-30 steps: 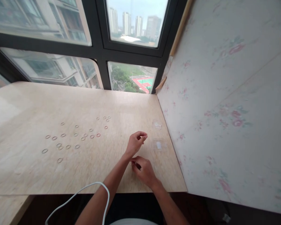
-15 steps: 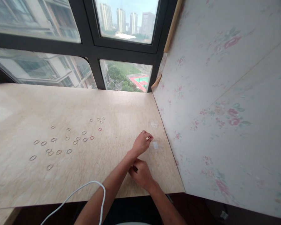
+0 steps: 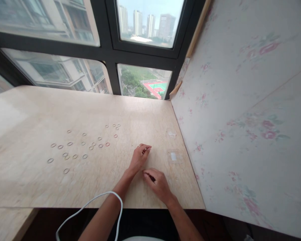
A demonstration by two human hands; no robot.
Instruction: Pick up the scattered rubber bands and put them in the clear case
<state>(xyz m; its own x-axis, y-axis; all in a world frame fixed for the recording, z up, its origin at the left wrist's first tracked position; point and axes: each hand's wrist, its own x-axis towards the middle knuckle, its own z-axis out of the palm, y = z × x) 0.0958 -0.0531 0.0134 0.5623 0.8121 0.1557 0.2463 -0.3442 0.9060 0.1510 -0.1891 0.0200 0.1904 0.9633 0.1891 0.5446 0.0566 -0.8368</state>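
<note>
My left hand (image 3: 140,157) is just above the tabletop, with thumb and fingertips pressed together; anything in the pinch is too small to make out. A ring sits on one of its fingers. Closer to me, my right hand (image 3: 157,184) rests with curled fingers, its thumb and index finger meeting, and whatever they may hold is hidden. The hands are apart. Right of both lies a clear plastic box (image 3: 177,159) with a white patch. Behind it is a second clear plastic piece (image 3: 171,134). Several thin dark rings (image 3: 85,156) and a red ring (image 3: 107,144) are scattered left of my hands.
The marble-patterned tabletop (image 3: 130,117) ends at a dark-framed window (image 3: 145,55) behind and a flowered wall (image 3: 230,100) on the right. A white cable (image 3: 90,199) loops across my left forearm. The table's front edge is close to me.
My left hand has moved left, away from the clear box, and no longer crosses over my right hand. The camera view has turned slightly left. The rings and box stay put on the table.
</note>
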